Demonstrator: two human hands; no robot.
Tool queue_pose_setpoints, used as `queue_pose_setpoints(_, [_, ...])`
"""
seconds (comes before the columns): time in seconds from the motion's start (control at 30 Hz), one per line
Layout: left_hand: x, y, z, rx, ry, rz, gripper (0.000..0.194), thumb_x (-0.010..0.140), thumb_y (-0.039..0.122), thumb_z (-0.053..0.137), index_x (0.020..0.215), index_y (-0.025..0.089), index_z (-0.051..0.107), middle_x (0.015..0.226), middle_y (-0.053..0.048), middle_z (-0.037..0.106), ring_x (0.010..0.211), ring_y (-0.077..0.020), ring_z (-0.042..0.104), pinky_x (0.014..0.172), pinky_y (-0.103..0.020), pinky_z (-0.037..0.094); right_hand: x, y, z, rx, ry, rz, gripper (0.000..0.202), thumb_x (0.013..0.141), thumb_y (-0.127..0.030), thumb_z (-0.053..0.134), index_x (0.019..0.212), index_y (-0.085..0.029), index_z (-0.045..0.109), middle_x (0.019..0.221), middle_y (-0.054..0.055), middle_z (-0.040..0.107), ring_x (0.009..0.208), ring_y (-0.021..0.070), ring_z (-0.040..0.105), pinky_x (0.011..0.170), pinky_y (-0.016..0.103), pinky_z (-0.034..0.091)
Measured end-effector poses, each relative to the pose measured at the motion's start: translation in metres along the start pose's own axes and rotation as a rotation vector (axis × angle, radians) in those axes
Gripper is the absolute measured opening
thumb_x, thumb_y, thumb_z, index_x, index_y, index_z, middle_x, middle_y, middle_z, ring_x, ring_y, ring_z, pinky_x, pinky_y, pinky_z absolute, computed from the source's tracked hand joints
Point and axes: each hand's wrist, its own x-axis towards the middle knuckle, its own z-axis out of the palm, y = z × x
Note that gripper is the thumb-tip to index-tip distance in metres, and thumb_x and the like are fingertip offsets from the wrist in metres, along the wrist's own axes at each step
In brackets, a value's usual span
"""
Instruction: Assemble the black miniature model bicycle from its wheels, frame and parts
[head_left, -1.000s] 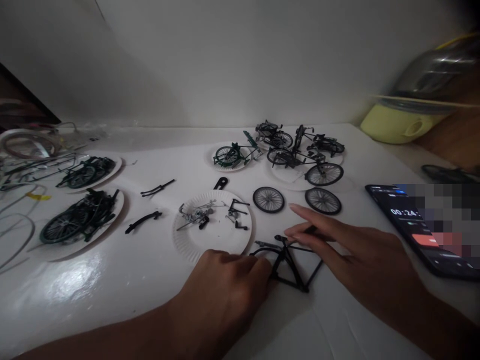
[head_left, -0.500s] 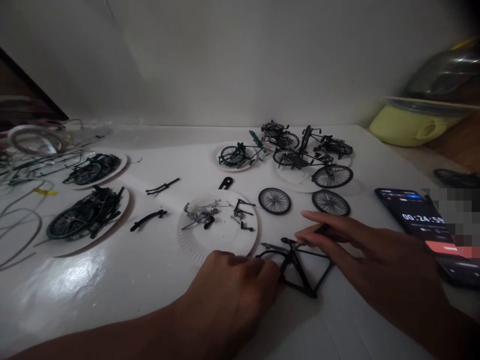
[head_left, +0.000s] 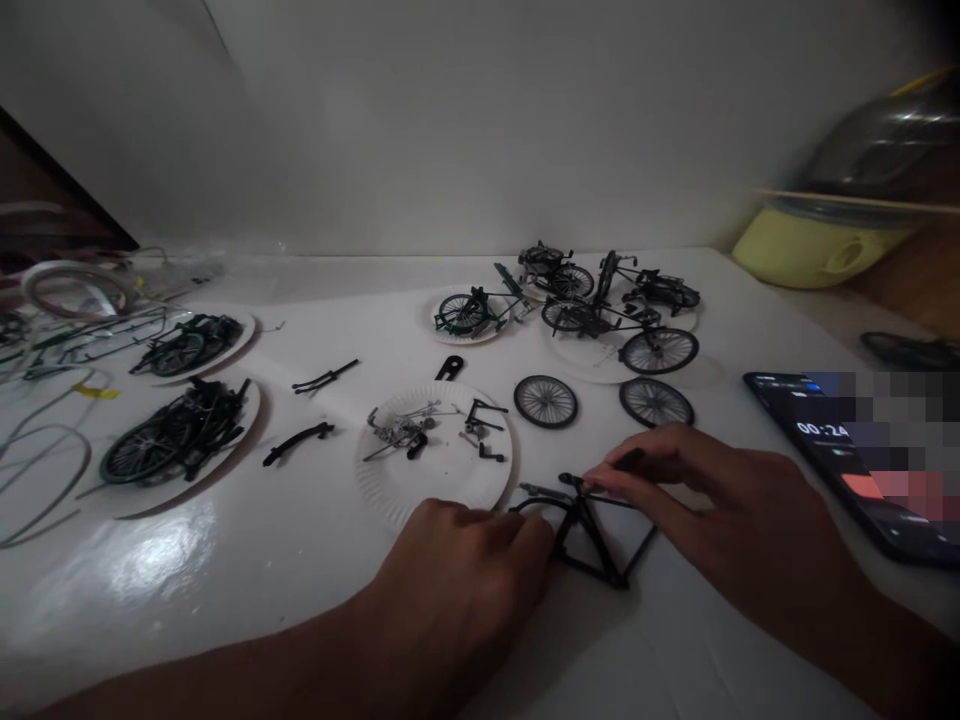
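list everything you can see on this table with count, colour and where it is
bicycle frame: 1, black, near centre, between both hands
loose wheels: 2, black, behind the frame
centre paper plate: 1, white, holding small silver and black parts
model bicycles: several, black and dark green, far right on plates
left paper plates: 2, white, piled with dark bicycle parts
loose black parts: 3, between left and centre plates
phone: 1, black, right edge, timer showing
yellow-green container: 1, far right
left hand: at the frame's front end
right hand: fingers pinching the frame's top
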Motion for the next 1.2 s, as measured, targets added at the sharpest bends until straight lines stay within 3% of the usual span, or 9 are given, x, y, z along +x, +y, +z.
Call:
queue_pose_setpoints(0.1, [0.0, 0.001, 0.0, 0.002, 0.018, -0.01, 0.015, 0.094, 0.016, 0.052, 0.079, 0.019, 0.049, 0.065, 0.004, 0.06, 0.048, -0.0144, 0.052, 0.047, -0.024, 0.036, -0.002, 0.002, 0.0, -0.036, 0.02, -0.061, 0.016, 0.088, -0.034, 0.066, 0.103, -0.029, 0.064, 0.082, -0.007, 0.076, 0.069, 0.0152, 0.073, 0.069, 0.027, 0.059])
queue_pose_setpoints(0.23, [0.001, 0.002, 0.0, 0.003, 0.054, -0.013, 0.017, 0.096, 0.021, 0.051, 0.079, 0.019, 0.05, 0.066, 0.003, 0.062, 0.05, -0.0167, 0.058, 0.046, -0.025, 0.037, -0.002, 0.001, -0.006, 0.054, -0.082, -0.126, 0.028, 0.095, -0.021, 0.052, 0.121, -0.027, 0.061, 0.101, -0.004, 0.078, 0.088, 0.0154, 0.075, 0.082, 0.026, 0.059])
queue_pose_setpoints(0.37, [0.003, 0.002, -0.001, 0.011, 0.057, -0.012, 0.019, 0.096, 0.022, 0.051, 0.077, 0.018, 0.05, 0.065, 0.003, 0.063, 0.048, -0.016, 0.057, 0.046, -0.025, 0.037, 0.002, -0.004, -0.011, 0.092, -0.095, -0.052, 0.016, 0.093, -0.025, 0.054, 0.096, -0.029, 0.07, 0.085, -0.007, 0.079, 0.071, 0.0153, 0.075, 0.067, 0.024, 0.059])
queue_pose_setpoints(0.5, [0.004, 0.003, -0.003, 0.005, 0.038, -0.025, 0.019, 0.097, 0.023, 0.05, 0.078, 0.018, 0.052, 0.065, 0.003, 0.064, 0.048, -0.016, 0.058, 0.046, -0.025, 0.038, 0.004, -0.004, -0.009, 0.094, -0.073, 0.08, 0.014, 0.088, -0.035, 0.063, 0.078, -0.027, 0.069, 0.072, -0.006, 0.074, 0.059, 0.0142, 0.069, 0.055, 0.024, 0.052])
queue_pose_setpoints(0.7, [0.003, 0.005, -0.005, 0.051, 0.028, -0.028, 0.017, 0.097, 0.023, 0.051, 0.08, 0.018, 0.054, 0.066, 0.003, 0.065, 0.052, -0.0174, 0.061, 0.047, -0.025, 0.039, -0.001, 0.001, -0.004, 0.128, -0.053, 0.025, 0.011, 0.088, -0.033, 0.065, 0.081, -0.025, 0.067, 0.075, -0.006, 0.074, 0.064, 0.0126, 0.069, 0.064, 0.022, 0.053])
queue_pose_setpoints(0.87, [0.004, 0.006, -0.007, 0.062, 0.028, -0.014, 0.016, 0.096, 0.021, 0.052, 0.08, 0.018, 0.054, 0.067, 0.003, 0.066, 0.052, -0.0167, 0.062, 0.047, -0.023, 0.039, -0.003, 0.003, -0.005, 0.169, -0.099, 0.003, 0.016, 0.094, -0.029, 0.055, 0.105, -0.028, 0.067, 0.095, -0.005, 0.077, 0.082, 0.0129, 0.073, 0.077, 0.021, 0.055])
queue_pose_setpoints(1.03, [0.004, 0.006, -0.006, 0.051, 0.011, -0.036, 0.016, 0.096, 0.024, 0.053, 0.081, 0.019, 0.054, 0.068, 0.003, 0.066, 0.052, -0.0165, 0.061, 0.047, -0.023, 0.039, -0.003, 0.003, -0.007, 0.141, -0.163, 0.025, 0.014, 0.094, -0.033, 0.056, 0.09, -0.029, 0.069, 0.085, -0.008, 0.076, 0.073, 0.0123, 0.072, 0.067, 0.021, 0.052])
queue_pose_setpoints(1.2, [0.004, 0.005, -0.006, 0.079, 0.022, -0.005, 0.014, 0.094, 0.02, 0.055, 0.08, 0.019, 0.053, 0.066, 0.003, 0.065, 0.052, -0.0164, 0.061, 0.045, -0.023, 0.036, -0.004, 0.003, -0.005, 0.068, -0.183, 0.022, 0.01, 0.093, -0.033, 0.059, 0.089, -0.028, 0.066, 0.079, -0.008, 0.074, 0.066, 0.011, 0.069, 0.061, 0.022, 0.046])
